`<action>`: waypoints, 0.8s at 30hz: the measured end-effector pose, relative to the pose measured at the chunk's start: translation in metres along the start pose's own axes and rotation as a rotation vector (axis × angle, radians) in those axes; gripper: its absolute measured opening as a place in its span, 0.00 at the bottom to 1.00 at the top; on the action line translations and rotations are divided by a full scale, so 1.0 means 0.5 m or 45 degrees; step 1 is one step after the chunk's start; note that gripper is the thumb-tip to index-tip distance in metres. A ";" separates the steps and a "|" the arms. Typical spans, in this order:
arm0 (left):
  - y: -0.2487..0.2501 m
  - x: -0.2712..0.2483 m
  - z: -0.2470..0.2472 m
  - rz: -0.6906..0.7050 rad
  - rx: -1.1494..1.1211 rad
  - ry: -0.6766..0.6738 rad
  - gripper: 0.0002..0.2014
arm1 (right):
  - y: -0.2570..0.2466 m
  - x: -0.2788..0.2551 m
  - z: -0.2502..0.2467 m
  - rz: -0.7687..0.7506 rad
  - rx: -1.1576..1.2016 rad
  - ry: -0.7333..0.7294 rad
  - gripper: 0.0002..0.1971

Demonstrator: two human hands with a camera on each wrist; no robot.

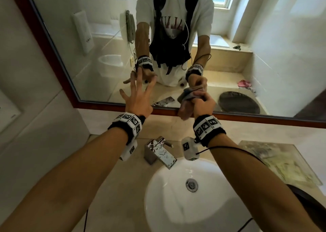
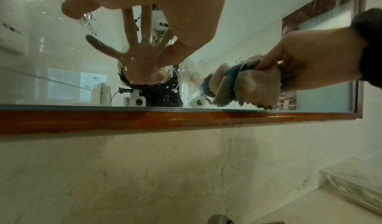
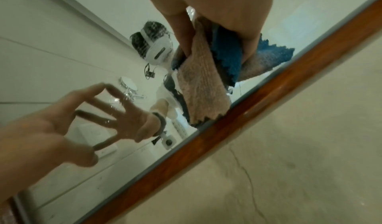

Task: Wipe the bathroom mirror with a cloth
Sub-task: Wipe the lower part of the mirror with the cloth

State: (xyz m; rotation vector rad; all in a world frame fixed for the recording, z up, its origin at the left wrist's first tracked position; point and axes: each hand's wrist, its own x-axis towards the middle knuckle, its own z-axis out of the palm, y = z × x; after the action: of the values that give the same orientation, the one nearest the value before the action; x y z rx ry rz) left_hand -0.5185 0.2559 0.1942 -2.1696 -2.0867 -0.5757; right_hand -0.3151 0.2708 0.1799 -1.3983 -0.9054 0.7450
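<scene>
Right hand [image 1: 202, 103]: the grip is clamped on the bunched cloth [image 1: 187, 95], held low against the mirror [image 1: 105, 43].
Left hand [image 1: 139, 97]: fingers spread, apparently touching the glass.
Risk: fresh prints may be left by the bare fingertips; water seems smeared, not lifted, by a bunched cloth.

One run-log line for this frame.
left hand: spread on mirror | right hand: grips cloth at lower frame
</scene>
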 end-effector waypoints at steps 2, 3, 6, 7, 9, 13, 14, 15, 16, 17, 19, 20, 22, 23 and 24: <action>-0.008 -0.002 -0.002 -0.020 -0.024 0.031 0.54 | -0.023 0.001 -0.005 0.003 0.020 0.023 0.17; -0.013 -0.003 -0.004 -0.045 -0.050 0.043 0.54 | -0.029 -0.001 -0.004 -0.005 0.037 0.029 0.17; -0.034 0.002 -0.015 -0.074 -0.076 0.099 0.54 | -0.034 -0.015 0.025 -0.038 0.026 0.032 0.17; -0.046 0.005 -0.020 -0.070 -0.057 0.110 0.54 | -0.031 -0.020 0.042 -0.045 0.011 0.012 0.17; -0.063 0.015 -0.029 -0.058 -0.031 0.124 0.54 | -0.026 -0.033 0.080 -0.036 -0.016 -0.023 0.18; -0.102 0.028 -0.043 -0.019 -0.028 0.130 0.54 | -0.019 -0.079 0.171 -0.057 -0.065 -0.142 0.18; -0.110 0.028 -0.043 -0.002 -0.023 0.125 0.54 | -0.012 -0.092 0.197 -0.062 -0.082 -0.184 0.18; -0.122 0.028 -0.042 0.017 -0.019 0.119 0.53 | -0.005 -0.104 0.226 -0.070 -0.101 -0.237 0.17; -0.130 0.029 -0.040 0.043 -0.016 0.109 0.51 | 0.001 -0.118 0.251 -0.083 -0.132 -0.292 0.16; -0.141 0.031 -0.038 0.066 -0.007 0.097 0.50 | 0.006 -0.131 0.277 -0.093 -0.176 -0.344 0.15; -0.160 0.034 -0.034 0.101 0.019 0.074 0.53 | 0.016 -0.154 0.313 -0.098 -0.274 -0.420 0.15; -0.171 0.035 -0.033 0.116 0.030 0.062 0.55 | 0.019 -0.162 0.326 -0.095 -0.312 -0.433 0.15; -0.189 0.038 -0.029 0.147 0.049 0.057 0.55 | 0.025 -0.168 0.340 -0.096 -0.373 -0.417 0.13; -0.194 0.038 -0.029 0.158 0.062 0.067 0.55 | 0.031 -0.167 0.342 -0.100 -0.406 -0.414 0.11; -0.197 0.037 -0.027 0.167 0.073 0.079 0.55 | 0.037 -0.163 0.343 -0.107 -0.444 -0.412 0.12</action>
State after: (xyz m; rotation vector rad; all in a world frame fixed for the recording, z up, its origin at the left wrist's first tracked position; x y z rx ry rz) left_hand -0.6178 0.2763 0.1925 -2.2063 -1.8898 -0.5549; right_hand -0.5024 0.2846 0.1467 -1.5552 -1.3912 0.7887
